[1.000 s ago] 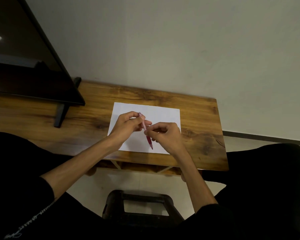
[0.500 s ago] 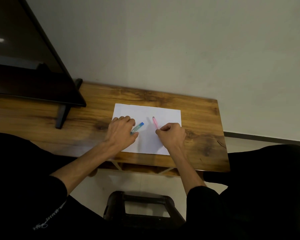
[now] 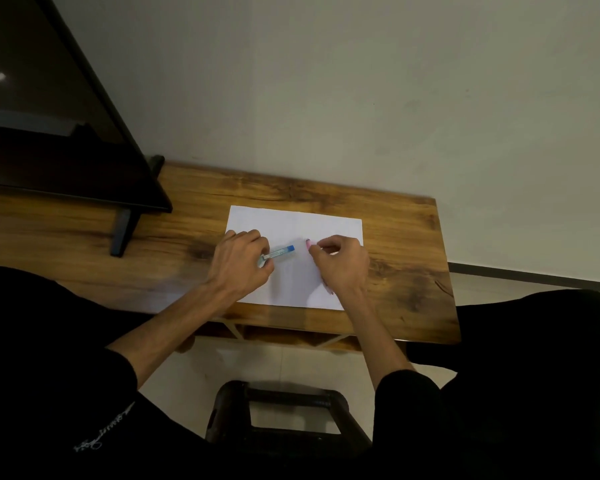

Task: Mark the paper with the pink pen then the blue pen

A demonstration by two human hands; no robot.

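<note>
**Two pens, one sheet, both hands low on the paper**

You have one white sheet of paper (image 3: 293, 237) on the wooden table (image 3: 406, 271), and two pens on it. One is the blue pen (image 3: 280, 252); it lies over the left-middle part of the sheet with its blue end pointing to the right. The other is the pink pen (image 3: 308, 242), of which only the pink tip shows, just beside the blue end but not touching it. One black monitor (image 3: 49, 126) stands at the far left of the table, and one dark stool (image 3: 284, 414) is on the floor between your knees.

Your left hand (image 3: 243, 261) rests on the left part of the sheet, back of the hand up, and its curled fingers grasp the near end of the blue pen. Your right hand (image 3: 340, 265) sits on the right part of the sheet, wrist toward the table edge, with fingers curled and pinching the pink pen, whose body is hidden inside the hand.

Compared with half a second ago, both hands are almost in the same places. The pink tip now stands out less from your right fingers. One second ago both hands were together on one pen above the sheet; now they are apart, one pen in each.
</note>
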